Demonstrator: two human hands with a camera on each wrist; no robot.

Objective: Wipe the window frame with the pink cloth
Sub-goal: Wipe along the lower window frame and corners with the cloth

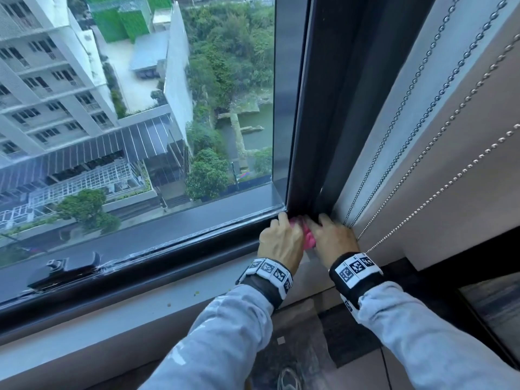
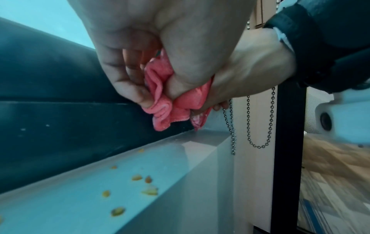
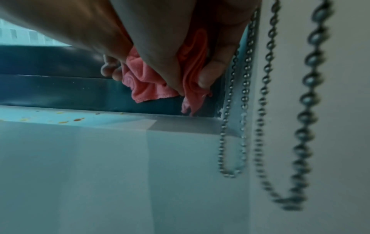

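Note:
The dark window frame [image 1: 180, 249] runs along the bottom of the glass and turns up at the right corner [image 1: 306, 164]. A bunched pink cloth [image 1: 308, 236] sits at that lower right corner, held between both hands. My left hand [image 1: 281, 237] grips its left side, fingers curled round the folds [image 2: 160, 98]. My right hand [image 1: 330, 237] pinches the right side of the cloth [image 3: 192, 76] with thumb and fingers. The cloth hangs against the frame's lower rail [image 3: 80, 91], just above the sill.
Bead chains [image 1: 422, 122] from a blind hang right beside my right hand, looping low [image 3: 288, 204]. A pale sill [image 2: 80, 197] below the frame carries several small yellow crumbs [image 2: 149, 191]. A black window latch [image 1: 64, 268] sits at the lower left.

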